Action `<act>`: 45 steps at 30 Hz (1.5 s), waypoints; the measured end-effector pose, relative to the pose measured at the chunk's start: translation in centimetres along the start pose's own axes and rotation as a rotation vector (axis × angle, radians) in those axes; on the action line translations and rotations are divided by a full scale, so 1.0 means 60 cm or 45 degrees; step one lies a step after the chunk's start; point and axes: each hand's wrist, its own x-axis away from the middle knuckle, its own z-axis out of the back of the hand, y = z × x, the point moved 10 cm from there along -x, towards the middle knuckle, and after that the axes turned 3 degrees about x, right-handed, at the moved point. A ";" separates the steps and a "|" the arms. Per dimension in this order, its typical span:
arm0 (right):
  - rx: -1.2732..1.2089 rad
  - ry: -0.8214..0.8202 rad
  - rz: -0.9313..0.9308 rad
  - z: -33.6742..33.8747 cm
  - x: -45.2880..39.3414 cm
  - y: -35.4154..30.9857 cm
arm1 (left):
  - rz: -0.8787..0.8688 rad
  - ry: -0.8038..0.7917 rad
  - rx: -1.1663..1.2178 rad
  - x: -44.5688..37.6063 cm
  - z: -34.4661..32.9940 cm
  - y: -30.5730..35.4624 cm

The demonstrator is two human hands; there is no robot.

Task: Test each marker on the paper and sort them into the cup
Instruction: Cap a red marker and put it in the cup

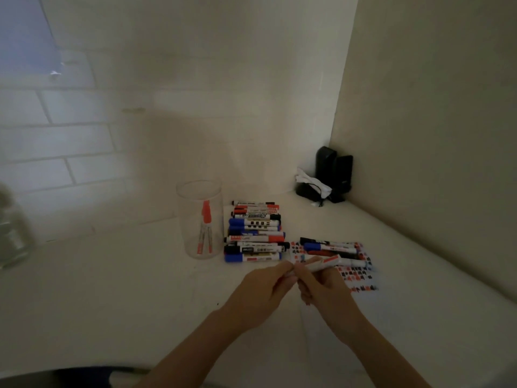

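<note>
A white-barrelled marker [321,265] is held between both hands just above the table. My right hand [321,289] grips its barrel, and my left hand [265,289] pinches the near end, where a cap seems to sit. The clear cup [200,219] stands upright to the left with red-capped markers [205,228] inside. A stack of several markers [254,233] with red, blue and black caps lies beside the cup. The paper [361,273], covered with red, black and blue test marks, lies to the right with a few markers [330,247] on its far part.
The white table meets a tiled wall behind and a plain wall on the right. Black boxy objects [334,169] with a crumpled white tissue [312,182] fill the back right corner. A blurred clear bottle [12,231] stands at the far left edge.
</note>
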 end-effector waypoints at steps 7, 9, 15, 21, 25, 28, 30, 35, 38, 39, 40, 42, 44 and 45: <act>-0.120 0.102 -0.125 0.070 0.015 0.037 | 0.329 -0.190 0.059 0.000 -0.042 -0.043; -0.207 0.169 -0.171 0.108 0.017 0.054 | 0.438 -0.200 -0.030 0.007 -0.049 -0.070; 0.139 0.293 -0.201 0.162 0.006 0.083 | 0.290 -0.254 -0.445 -0.002 -0.075 -0.075; 0.470 0.437 -0.123 0.166 0.000 0.094 | 0.333 -0.244 -0.503 -0.008 -0.077 -0.086; 0.528 0.494 -0.081 0.170 0.006 0.105 | 0.329 -0.226 -0.521 -0.007 -0.078 -0.087; 0.611 0.428 -0.062 0.161 0.000 0.104 | 0.341 -0.211 -0.526 -0.008 -0.078 -0.090; 0.660 0.426 -0.041 0.158 -0.001 0.102 | 0.349 -0.209 -0.530 -0.008 -0.079 -0.092; 0.746 0.417 -0.014 0.154 -0.001 0.099 | 0.360 -0.206 -0.548 -0.009 -0.078 -0.092; 0.745 0.414 -0.004 0.151 0.000 0.097 | 0.361 -0.206 -0.537 -0.009 -0.078 -0.092; 0.739 0.407 -0.001 0.149 0.001 0.096 | 0.360 -0.203 -0.537 -0.008 -0.077 -0.091; 0.739 0.393 0.004 0.147 0.001 0.096 | 0.358 -0.199 -0.540 -0.008 -0.077 -0.091; 0.744 0.363 0.013 0.141 0.000 0.096 | 0.357 -0.203 -0.552 -0.008 -0.077 -0.090; 0.739 0.374 0.008 0.142 0.000 0.098 | 0.369 -0.214 -0.553 -0.009 -0.077 -0.090; 0.731 0.390 -0.004 0.145 0.001 0.100 | 0.374 -0.220 -0.550 -0.009 -0.078 -0.090</act>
